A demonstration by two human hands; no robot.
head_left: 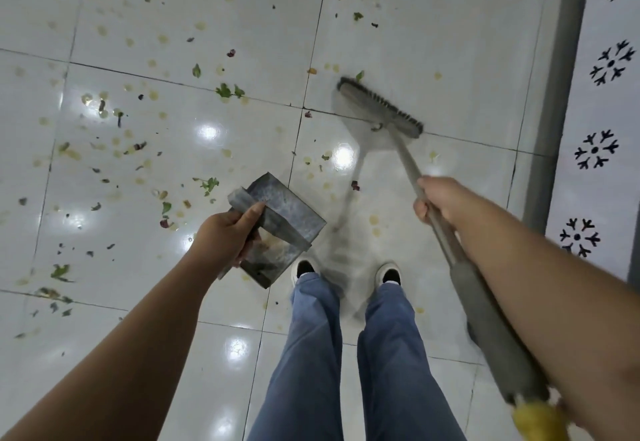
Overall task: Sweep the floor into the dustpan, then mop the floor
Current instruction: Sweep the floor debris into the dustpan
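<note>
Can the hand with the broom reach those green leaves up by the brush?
Probably yes. The right hand grips the broom partway down its handle, and the brush head already sits right beside one green leaf. Only bare floor lies between it and the leaves further ahead.

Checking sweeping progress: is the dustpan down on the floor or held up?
Held up. The left hand grips the dustpan tilted above the tiles, ahead of the shoes.
</note>
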